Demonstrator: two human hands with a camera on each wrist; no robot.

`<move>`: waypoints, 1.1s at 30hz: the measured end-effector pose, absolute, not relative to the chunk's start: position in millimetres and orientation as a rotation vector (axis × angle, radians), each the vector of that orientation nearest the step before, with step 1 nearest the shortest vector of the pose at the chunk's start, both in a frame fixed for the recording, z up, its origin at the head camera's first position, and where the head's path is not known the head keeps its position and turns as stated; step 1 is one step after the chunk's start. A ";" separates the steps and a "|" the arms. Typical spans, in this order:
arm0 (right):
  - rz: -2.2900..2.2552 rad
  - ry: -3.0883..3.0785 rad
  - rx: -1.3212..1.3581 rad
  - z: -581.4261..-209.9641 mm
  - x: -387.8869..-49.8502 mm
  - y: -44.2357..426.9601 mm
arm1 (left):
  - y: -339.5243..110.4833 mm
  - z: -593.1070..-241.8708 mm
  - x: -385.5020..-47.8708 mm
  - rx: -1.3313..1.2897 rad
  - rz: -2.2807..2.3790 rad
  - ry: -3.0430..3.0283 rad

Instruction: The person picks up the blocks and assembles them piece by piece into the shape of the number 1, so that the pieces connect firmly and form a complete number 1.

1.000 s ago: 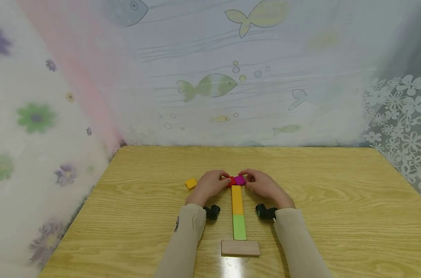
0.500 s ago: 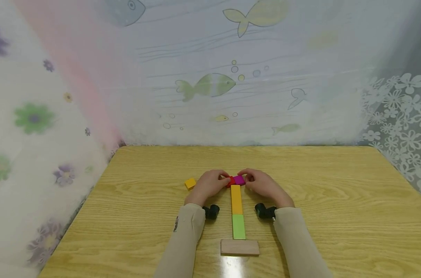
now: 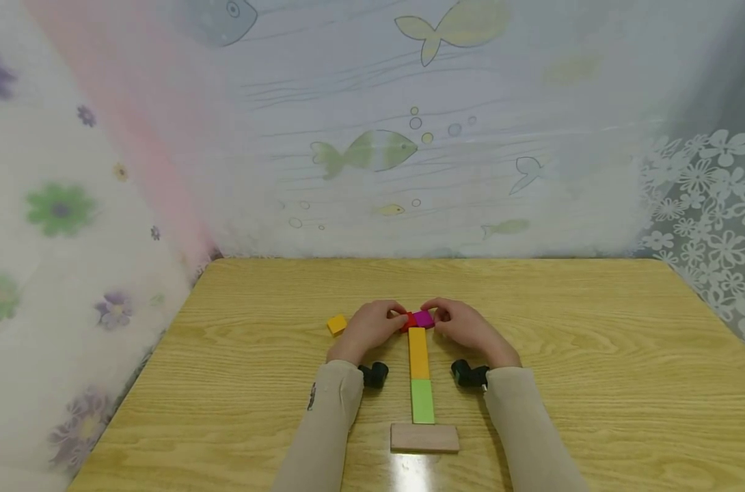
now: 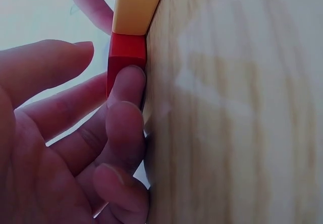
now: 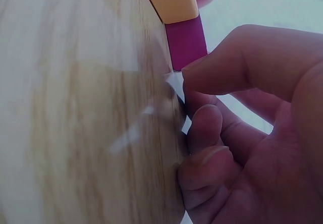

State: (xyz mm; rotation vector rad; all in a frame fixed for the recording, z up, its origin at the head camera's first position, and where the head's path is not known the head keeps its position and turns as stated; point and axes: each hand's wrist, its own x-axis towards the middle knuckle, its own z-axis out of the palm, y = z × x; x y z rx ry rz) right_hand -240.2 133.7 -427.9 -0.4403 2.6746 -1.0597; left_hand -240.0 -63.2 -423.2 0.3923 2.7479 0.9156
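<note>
Side by side at the far end of a row lie a red block (image 3: 411, 319) and a magenta block (image 3: 423, 319). My left hand (image 3: 372, 329) holds the red block at its left side, partly covering it; in the left wrist view a fingertip presses the red block's end (image 4: 127, 50). At the right, my right hand (image 3: 467, 328) has thumb and forefinger at the magenta block, whose end (image 5: 186, 45) shows in the right wrist view. Toward me run an orange block (image 3: 418, 353), a light green block (image 3: 422, 402) and a crosswise plain wooden block (image 3: 424, 438).
A small yellow block (image 3: 337, 325) lies on the table (image 3: 594, 328), just left of my left hand. Black wrist cameras, left camera (image 3: 375, 375) and right camera (image 3: 469, 374), sit inside the wrists. A patterned curtain (image 3: 372, 191) rises behind the table.
</note>
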 end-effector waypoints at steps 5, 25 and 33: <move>-1.058 2.665 -0.443 -428.5 -239.4 132.7 | -63.9 -422.7 -239.5 0.379 0.912 2.737; -1.075 2.661 -0.421 -426.6 -238.9 132.1 | -76.3 -412.4 -237.4 0.334 0.925 2.824; -1.070 2.659 -0.424 -425.5 -239.3 133.5 | -92.8 -410.9 -241.1 0.276 0.970 2.870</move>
